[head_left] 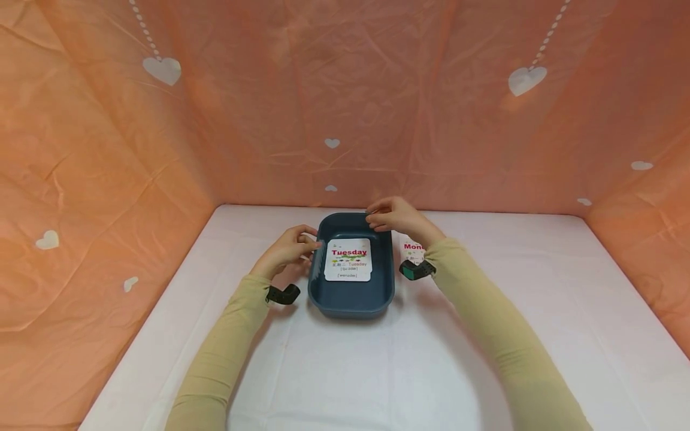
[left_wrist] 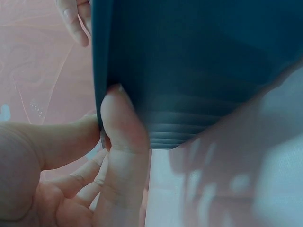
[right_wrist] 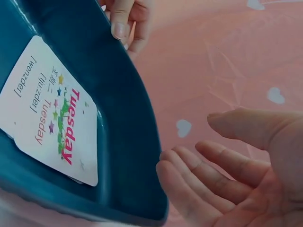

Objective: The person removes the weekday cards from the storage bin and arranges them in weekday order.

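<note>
A dark blue rectangular tray stands on the white table, and a white card printed "Tuesday" lies in it over at least one more card, whose edge shows below. My left hand pinches the tray's left rim between thumb and finger, as the left wrist view shows closely. At the far right corner is my right hand. Its fingers are loosely bent, with the fingertips at the rim and nothing gripped; whether they touch it I cannot tell.
A card with "Mon" visible lies on the table right of the tray, partly hidden by my right arm. Orange cloth with white hearts hangs behind the table and at both sides. Each wrist wears a black band.
</note>
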A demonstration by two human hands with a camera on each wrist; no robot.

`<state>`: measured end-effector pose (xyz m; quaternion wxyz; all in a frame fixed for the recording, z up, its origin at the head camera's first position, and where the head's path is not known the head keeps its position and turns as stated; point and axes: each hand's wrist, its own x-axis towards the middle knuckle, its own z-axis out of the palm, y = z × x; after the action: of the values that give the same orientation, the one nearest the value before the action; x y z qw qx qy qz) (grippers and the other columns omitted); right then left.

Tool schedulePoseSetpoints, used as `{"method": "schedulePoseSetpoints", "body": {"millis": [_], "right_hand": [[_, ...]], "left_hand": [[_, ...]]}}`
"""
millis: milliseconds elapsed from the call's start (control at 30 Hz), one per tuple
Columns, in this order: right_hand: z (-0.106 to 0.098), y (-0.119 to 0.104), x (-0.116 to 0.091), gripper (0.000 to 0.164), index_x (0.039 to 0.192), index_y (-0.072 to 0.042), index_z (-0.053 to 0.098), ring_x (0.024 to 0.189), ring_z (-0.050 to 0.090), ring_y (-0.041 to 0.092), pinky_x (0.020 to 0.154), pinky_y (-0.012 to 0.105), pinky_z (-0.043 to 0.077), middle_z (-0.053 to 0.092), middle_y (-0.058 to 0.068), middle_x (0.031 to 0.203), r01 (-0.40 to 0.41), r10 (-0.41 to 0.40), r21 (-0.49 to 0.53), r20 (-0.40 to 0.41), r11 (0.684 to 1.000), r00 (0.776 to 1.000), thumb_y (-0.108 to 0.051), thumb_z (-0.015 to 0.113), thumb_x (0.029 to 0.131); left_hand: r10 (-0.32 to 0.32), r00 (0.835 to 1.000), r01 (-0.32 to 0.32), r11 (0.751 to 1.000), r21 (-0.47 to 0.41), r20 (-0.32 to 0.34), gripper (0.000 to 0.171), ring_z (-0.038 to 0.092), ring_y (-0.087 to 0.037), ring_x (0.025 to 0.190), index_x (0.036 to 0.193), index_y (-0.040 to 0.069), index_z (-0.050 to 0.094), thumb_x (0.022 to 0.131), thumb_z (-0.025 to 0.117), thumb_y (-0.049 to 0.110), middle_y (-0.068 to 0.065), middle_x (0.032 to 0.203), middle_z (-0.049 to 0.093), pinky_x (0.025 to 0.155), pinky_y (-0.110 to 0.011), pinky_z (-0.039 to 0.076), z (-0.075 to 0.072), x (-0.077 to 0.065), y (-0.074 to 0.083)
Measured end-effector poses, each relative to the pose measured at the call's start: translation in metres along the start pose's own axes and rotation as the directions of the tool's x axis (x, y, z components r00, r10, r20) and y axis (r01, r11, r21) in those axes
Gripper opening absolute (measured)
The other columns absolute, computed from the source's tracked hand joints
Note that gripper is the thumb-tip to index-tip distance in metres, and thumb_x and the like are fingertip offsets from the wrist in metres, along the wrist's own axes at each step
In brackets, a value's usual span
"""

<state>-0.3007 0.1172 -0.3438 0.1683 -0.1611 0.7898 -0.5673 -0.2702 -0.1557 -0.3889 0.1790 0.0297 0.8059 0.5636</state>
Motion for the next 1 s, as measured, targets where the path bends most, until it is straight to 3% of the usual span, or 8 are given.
{"method": "schedulePoseSetpoints", "body": {"millis": [333, 567, 833, 1000], "right_hand": [[0.018, 0.003, 0.007, 0.043, 0.13, 0.007, 0.051, 0.114, 0.053, 0.038, 0.094, 0.04, 0.046, 0.054, 0.023, 0.128, -0.099, 0.102, -0.063, 0.05, 0.993, 0.994, -0.019, 0.059, 0.096], [0.027, 0.009, 0.011, 0.047, 0.13, 0.004, 0.051, 0.119, 0.049, 0.037, 0.098, 0.041, 0.042, 0.052, 0.018, 0.13, -0.151, 0.155, -0.074, 0.047, 0.986, 0.987, -0.024, 0.062, 0.094], [0.031, 0.012, 0.014, 0.062, 0.14, 0.006, 0.036, 0.13, 0.038, 0.036, 0.106, 0.045, 0.032, 0.038, 0.02, 0.142, -0.261, 0.261, -0.011, 0.091, 0.965, 0.961, -0.03, 0.058, 0.095], [0.033, 0.009, 0.016, 0.069, 0.144, 0.002, 0.029, 0.133, 0.033, 0.037, 0.107, 0.044, 0.03, 0.032, 0.018, 0.146, -0.323, 0.324, -0.025, 0.075, 0.946, 0.943, -0.036, 0.057, 0.095]], "left_hand": [[0.019, 1.0, -0.019, 1.0, 0.0, -0.006, 0.038, 0.059, -0.017, 0.068, 0.127, -0.002, 0.045, 0.094, 0.061, 0.009, -0.015, 0.093, 0.063, 0.063, -0.031, 0.052, 0.0, 0.003, -0.004], [0.01, 1.0, -0.01, 1.0, -0.011, -0.004, 0.038, 0.059, -0.016, 0.066, 0.127, -0.002, 0.045, 0.094, 0.06, 0.008, -0.024, 0.101, 0.061, 0.06, -0.03, 0.049, 0.001, 0.001, -0.003], [0.001, 1.0, -0.001, 1.0, 0.005, -0.008, 0.038, 0.058, -0.017, 0.069, 0.127, -0.001, 0.045, 0.094, 0.06, 0.009, -0.019, 0.098, 0.061, 0.063, -0.031, 0.051, 0.001, 0.0, -0.002], [0.0, 1.0, 0.0, 1.0, 0.001, -0.01, 0.038, 0.059, -0.017, 0.068, 0.128, 0.0, 0.044, 0.095, 0.06, 0.009, -0.016, 0.095, 0.061, 0.06, -0.03, 0.049, 0.001, -0.002, 0.0]]}}
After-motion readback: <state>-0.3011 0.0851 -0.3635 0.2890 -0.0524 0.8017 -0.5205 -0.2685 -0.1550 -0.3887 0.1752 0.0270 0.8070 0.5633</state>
